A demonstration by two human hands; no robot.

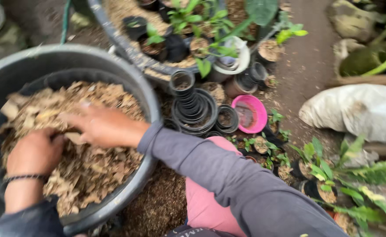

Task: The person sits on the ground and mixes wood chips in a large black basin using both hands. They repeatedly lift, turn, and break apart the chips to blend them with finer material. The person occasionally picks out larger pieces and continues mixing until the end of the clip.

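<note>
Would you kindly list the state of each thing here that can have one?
Black tub: upright, holding dry bark chips.
Left hand: curled, dug into the chips.
Right hand: flat on the chips, fingers spread.
Pink bowl: upright, wet inside.
Stacked black pots: nested, lying sideways.

Matt black plastic tub (127, 79), dry rough brown chips (92, 166), glossy pink plastic bowl (259, 109), grey cloth sleeve (228, 175)

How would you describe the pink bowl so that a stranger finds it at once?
Start at the big grey tub of dry leaves under the hands, then look right past the stacked black pots. The pink bowl lies on the ground there, the only bright pink round thing among black pots.
</note>
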